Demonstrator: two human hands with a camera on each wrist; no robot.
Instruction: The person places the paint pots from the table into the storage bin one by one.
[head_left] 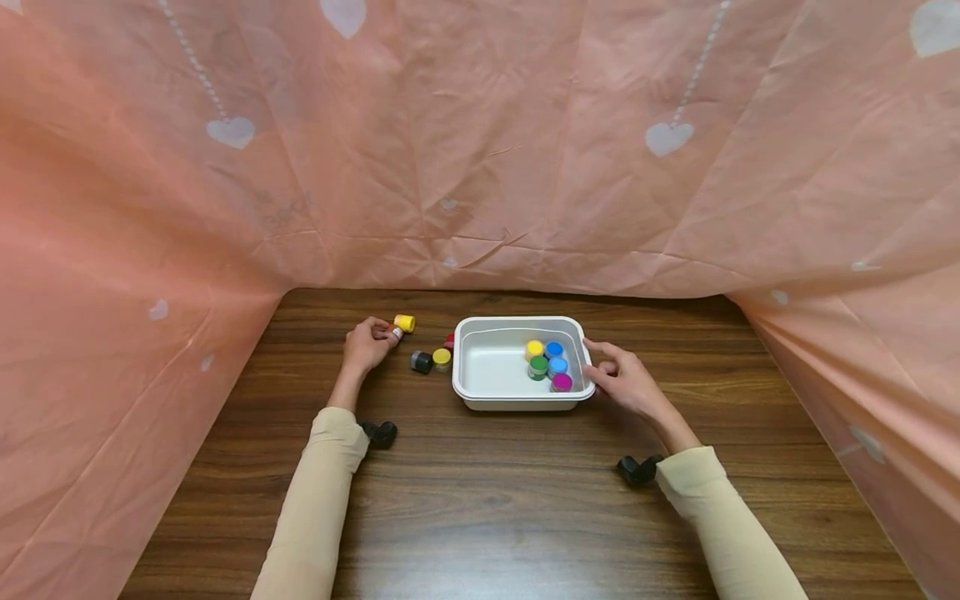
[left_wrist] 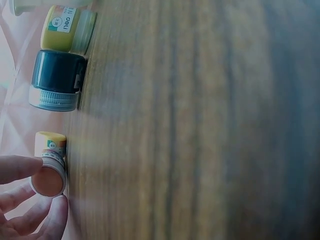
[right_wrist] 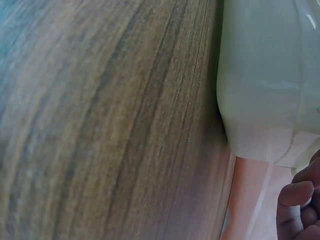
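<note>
My left hand (head_left: 365,344) pinches a small orange-brown paint jar (left_wrist: 47,181) between thumb and fingers, low over the tabletop at the left. Just behind that jar lies a yellow paint jar (head_left: 405,323) on its side. At the right, my right hand (head_left: 626,382) holds the right rim of a white plastic tray (head_left: 487,371); its curled fingers (right_wrist: 295,192) show beside the tray wall in the right wrist view. Inside the tray, toward its right side, stand a yellow jar (head_left: 534,349), a green jar (head_left: 538,367), two blue jars (head_left: 557,366) and a purple jar (head_left: 561,382).
Between the left hand and the tray are a black jar (head_left: 422,361) on its side, a second yellow jar (head_left: 442,358) and a red jar (head_left: 449,341) partly hidden by the tray. A pink cloth (head_left: 480,167) hangs around the wooden table (head_left: 480,492).
</note>
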